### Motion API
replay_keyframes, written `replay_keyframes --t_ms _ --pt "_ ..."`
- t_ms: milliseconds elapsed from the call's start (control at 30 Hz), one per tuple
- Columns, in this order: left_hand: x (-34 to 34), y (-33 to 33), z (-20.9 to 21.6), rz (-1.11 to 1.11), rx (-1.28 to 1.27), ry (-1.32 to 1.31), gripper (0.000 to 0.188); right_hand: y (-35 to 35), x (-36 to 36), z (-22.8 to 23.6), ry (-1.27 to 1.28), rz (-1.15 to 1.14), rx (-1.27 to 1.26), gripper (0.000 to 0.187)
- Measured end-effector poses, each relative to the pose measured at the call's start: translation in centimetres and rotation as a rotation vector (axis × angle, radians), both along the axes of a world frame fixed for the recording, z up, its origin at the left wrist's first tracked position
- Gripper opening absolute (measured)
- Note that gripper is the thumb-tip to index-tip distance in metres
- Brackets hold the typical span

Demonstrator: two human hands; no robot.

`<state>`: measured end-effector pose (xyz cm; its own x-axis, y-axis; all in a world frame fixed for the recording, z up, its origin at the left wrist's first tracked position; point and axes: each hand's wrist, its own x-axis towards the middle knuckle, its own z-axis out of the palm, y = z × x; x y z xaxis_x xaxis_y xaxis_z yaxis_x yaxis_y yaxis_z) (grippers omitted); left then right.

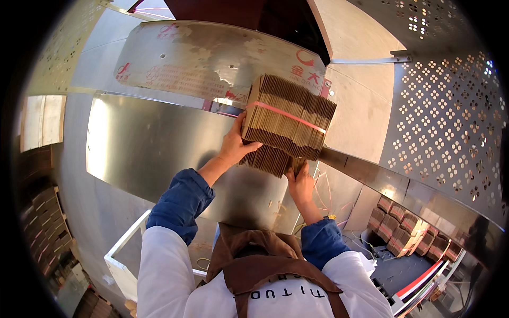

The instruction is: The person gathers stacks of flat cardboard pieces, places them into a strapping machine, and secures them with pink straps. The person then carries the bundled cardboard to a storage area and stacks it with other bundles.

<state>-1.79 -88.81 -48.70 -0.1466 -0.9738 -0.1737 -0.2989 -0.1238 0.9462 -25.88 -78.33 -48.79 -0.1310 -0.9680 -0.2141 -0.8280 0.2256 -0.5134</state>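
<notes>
A thick bundle of folded brown cardboard pieces [283,124] is tilted over the metal worktop, with a pink strap [289,115] round its middle. My left hand [233,147] grips the bundle's left side, thumb across its lower edge. Below that edge more brown cardboard pieces [264,161] show, partly covered by the bundle. At their right end, my right hand [301,185] is closed on the cardboard, fingertips partly hidden. Whether the lower pieces belong to the same bundle, I cannot tell.
Beneath my hands is a shiny metal worktop [143,135]; a metal panel with red print [185,58] stands behind it. Perforated metal sheeting [442,122] rises at right. Strapped cardboard bundles [408,228] sit at lower right, with stacked cardboard [47,222] at far left.
</notes>
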Motion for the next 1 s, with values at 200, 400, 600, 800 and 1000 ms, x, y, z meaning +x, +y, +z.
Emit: replay_keyframes --t_ms 200,400,600,800,1000 --pt "0.3 -0.1 -0.4 -0.033 -0.052 -0.037 0.097 -0.4 -0.3 -0.6 -0.019 -0.014 -0.003 0.066" --pt "1.3 7.2 -0.9 0.011 -0.075 -0.056 0.099 3.9 -0.6 1.8 -0.018 0.024 0.075 0.065" --pt "5.6 10.0 1.5 -0.196 -0.140 -0.027 0.092 6.9 -4.9 3.1 -0.640 -0.221 -0.030 0.057" --pt "4.1 6.2 4.4 0.017 -0.301 0.143 0.057 -0.7 -2.9 5.2 -0.685 -0.380 -0.224 0.035" --pt "0.1 6.1 3.2 0.311 -0.328 0.238 0.029 -1.3 -0.8 4.7 -0.489 -0.214 -0.464 0.020"
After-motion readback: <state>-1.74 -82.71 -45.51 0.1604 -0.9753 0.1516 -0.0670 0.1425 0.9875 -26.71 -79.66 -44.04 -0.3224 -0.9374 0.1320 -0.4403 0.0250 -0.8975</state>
